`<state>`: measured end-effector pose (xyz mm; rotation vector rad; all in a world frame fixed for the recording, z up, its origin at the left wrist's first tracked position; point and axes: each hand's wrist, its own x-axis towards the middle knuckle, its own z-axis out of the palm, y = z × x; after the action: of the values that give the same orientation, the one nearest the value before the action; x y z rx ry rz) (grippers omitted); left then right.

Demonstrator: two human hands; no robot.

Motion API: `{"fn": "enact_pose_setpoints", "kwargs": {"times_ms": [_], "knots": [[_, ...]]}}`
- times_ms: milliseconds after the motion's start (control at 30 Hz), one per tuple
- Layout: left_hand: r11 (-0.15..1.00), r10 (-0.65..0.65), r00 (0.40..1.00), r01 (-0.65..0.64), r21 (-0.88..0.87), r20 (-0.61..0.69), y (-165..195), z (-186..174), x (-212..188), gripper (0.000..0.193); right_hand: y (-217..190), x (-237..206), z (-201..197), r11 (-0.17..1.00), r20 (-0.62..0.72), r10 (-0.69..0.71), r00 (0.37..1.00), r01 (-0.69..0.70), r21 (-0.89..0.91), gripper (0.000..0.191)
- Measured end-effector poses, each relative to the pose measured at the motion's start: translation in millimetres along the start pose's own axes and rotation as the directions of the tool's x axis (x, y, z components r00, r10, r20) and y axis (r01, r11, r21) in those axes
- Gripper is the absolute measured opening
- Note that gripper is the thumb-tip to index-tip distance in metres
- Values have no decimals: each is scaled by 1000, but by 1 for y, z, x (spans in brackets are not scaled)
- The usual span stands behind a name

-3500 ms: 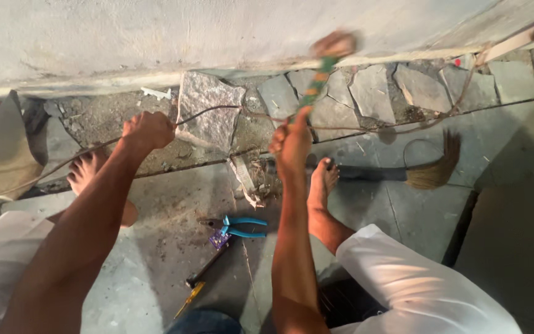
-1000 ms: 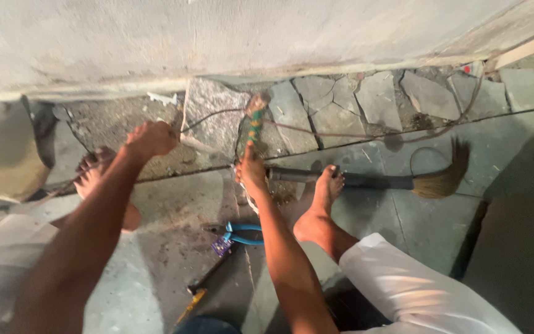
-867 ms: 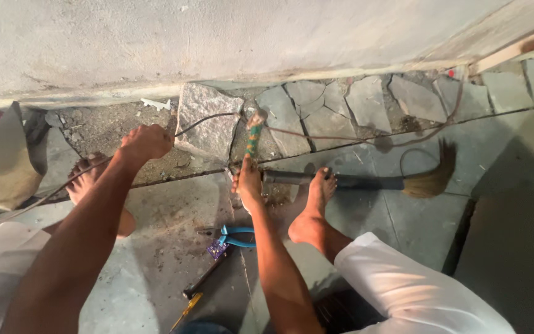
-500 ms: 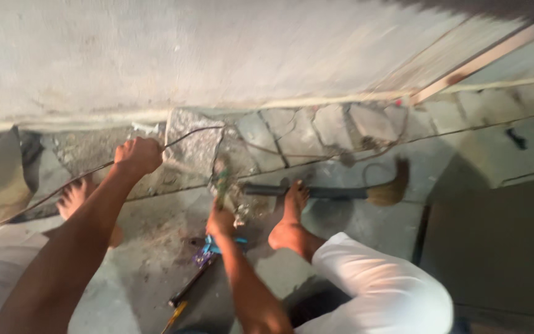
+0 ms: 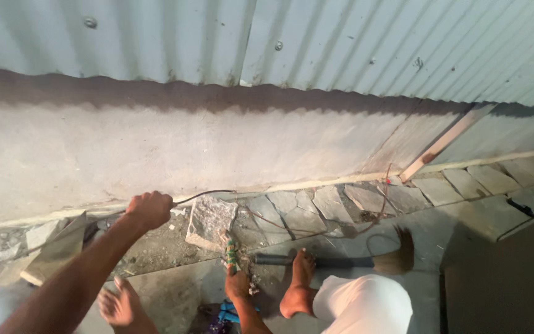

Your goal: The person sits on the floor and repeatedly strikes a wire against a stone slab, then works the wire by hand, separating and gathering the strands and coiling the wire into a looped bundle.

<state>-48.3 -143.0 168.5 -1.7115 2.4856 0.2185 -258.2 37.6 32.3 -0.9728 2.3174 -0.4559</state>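
Gripping a thin dark wire in a closed fist, the left hand sits at the foot of the grey plastered wall, with its arm stretched up from the lower left corner. The wire runs from that fist to the right along the base of the wall, then loops loosely over the paving stones.

The right hand is lower, near the bottom edge, and is wrapped around a tool with a green and orange banded handle. The tool stands nearly upright, and its upper end meets the lower edge of a loose, pale, rough stone slab. That slab lies tilted in a patch of bare rubble and mortar, just right of the left hand and just left of the fitted stones.

Both bare feet rest on the concrete floor: the left foot below the left arm, the right foot just right of the tool hand, with white cloth over the knee beside it. A broom with a dark handle and straw-coloured bristles lies flat on the floor behind the right foot. Blue-handled pliers show partly at the bottom edge, under the right wrist. Another flat stone piece lies slanted at the far left. Corrugated metal sheeting covers the wall above the plaster, and a wooden batten leans against it at the right.
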Motion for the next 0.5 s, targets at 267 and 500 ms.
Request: {"fn": "enact_pose_setpoints", "kwargs": {"times_ms": [267,500], "knots": [[994,-71,996,76,-80,61,-40,-10,4,39,23,-26,24,1000,-69,10,998,-10,9,55],[962,-47,998,57,-266,47,-34,-13,22,44,55,-33,32,998,-116,17,993,-11,54,46]]}}
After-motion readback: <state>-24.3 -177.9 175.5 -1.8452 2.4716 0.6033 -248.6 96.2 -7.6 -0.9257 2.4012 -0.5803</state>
